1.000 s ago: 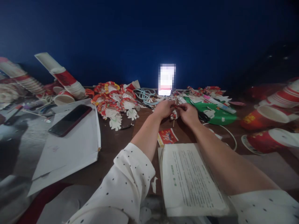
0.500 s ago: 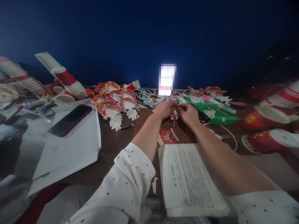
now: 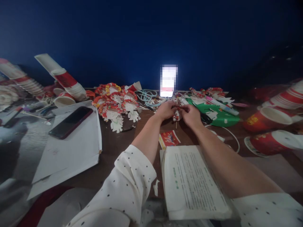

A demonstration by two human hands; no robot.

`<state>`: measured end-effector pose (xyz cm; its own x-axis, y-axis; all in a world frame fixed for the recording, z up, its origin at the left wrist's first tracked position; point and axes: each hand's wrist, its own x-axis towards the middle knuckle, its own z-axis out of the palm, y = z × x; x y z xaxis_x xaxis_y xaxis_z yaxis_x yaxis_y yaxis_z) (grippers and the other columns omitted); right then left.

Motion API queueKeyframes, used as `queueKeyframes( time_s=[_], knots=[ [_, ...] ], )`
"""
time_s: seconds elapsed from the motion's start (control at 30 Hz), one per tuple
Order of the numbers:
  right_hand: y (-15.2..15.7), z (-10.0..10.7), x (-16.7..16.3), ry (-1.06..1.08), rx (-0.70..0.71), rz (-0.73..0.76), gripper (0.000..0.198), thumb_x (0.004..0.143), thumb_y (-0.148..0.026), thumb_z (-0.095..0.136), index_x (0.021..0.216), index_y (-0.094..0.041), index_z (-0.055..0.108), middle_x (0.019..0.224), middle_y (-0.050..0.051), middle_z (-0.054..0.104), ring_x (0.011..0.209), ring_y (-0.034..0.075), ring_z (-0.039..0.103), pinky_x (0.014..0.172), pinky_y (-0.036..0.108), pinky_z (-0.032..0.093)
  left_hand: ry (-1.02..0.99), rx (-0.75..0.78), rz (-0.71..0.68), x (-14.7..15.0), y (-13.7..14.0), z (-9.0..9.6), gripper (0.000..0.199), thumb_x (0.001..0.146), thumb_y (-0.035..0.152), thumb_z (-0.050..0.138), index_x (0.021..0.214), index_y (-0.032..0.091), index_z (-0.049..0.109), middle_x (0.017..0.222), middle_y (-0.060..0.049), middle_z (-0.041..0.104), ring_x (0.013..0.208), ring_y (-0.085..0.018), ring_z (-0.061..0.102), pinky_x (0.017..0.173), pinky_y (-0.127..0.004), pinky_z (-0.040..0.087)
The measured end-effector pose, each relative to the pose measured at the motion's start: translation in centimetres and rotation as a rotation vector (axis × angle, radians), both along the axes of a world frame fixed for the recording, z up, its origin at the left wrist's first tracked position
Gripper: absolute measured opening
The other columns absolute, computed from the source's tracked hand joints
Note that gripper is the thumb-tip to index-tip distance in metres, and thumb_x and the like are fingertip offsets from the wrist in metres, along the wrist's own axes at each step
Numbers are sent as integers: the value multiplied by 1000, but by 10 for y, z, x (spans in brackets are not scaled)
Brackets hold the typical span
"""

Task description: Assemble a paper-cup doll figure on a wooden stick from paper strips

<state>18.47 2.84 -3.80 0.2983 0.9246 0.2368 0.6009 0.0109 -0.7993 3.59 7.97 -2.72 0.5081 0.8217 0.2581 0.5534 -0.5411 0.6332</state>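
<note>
Over the middle of the table, my left hand and my right hand meet with fingertips pinched at the top of a small red-and-white piece on a thin stick. Both hands are closed on it, and the fingers cover its upper part. The stick's lower end points toward me. Just below lies a red printed paper piece, flat on the brown tabletop. Nearer to me rests a thick printed booklet, between my forearms.
A lit phone stands behind my hands. Red paper crafts with white cutouts are piled left of them. A green sheet lies to the right, near paper cups. A dark phone rests on white papers at left.
Very little differs. The view has shifted slightly, and slightly more of the red-and-white piece shows between my hands, which still pinch it.
</note>
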Motion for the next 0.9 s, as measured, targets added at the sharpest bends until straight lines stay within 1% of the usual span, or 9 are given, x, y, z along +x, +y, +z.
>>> queueKeyframes(
  time_s=[0.17,0.27,0.37,0.43,0.53,0.63,0.73,0.83,0.9],
  knots=[
    [1,-2,1,1,10,13,21,80,-28,65,96,-16,73,94,10,77,86,25,70,85,40,54,-34,-35,5,-1,0,0,26,89,21,60,108,20,77,111,-6,76,102,-19,67,98,-32,51],
    [1,1,1,-43,-28,-25,22,83,-27,61,97,-15,73,95,11,77,88,26,70,86,40,53,-45,-47,5,-1,1,0,26,88,19,61,108,20,77,111,-6,76,103,-19,67,99,-32,50],
    [1,5,1,-96,-66,-60,24,87,-27,55,97,-14,74,98,13,77,94,27,70,88,39,51,-46,-55,3,-1,1,0,26,88,19,61,108,20,77,112,-6,75,104,-19,67,99,-32,50],
    [2,7,2,-98,-76,-68,26,90,-28,53,96,-15,74,99,13,76,97,27,69,90,38,50,-47,-52,0,-1,1,0,26,88,19,61,108,20,77,112,-6,75,105,-19,67,99,-32,50],
    [3,5,3,-69,-74,-66,27,90,-28,52,95,-16,75,98,12,77,97,27,70,91,38,50,-56,-50,-6,-2,2,-1,26,88,19,61,108,19,77,112,-7,76,105,-20,67,98,-32,50],
    [3,3,4,-58,-39,-60,25,85,-27,55,96,-17,75,98,11,77,96,28,70,91,40,51,-72,-52,-12,-2,2,-2,26,87,18,61,107,19,78,112,-7,75,106,-20,67,99,-33,50],
    [3,4,4,-73,32,-89,27,83,-26,56,98,-16,76,103,12,77,101,29,69,96,42,50,-81,-59,-14,-2,1,0,26,87,17,60,106,20,78,114,-6,75,107,-19,67,100,-33,50],
    [3,5,4,-59,102,-108,30,86,-28,54,102,-15,76,108,14,76,104,28,68,99,43,49,-87,-68,-9,-2,0,2,27,87,15,59,106,19,78,113,-7,75,107,-20,67,101,-34,50],
    [3,5,5,-7,117,-88,35,88,-33,53,109,-15,75,110,14,76,103,28,69,99,43,50,-98,-76,-10,-2,0,2,27,87,15,59,106,18,77,112,-7,75,105,-20,67,100,-34,50]
  ],
)
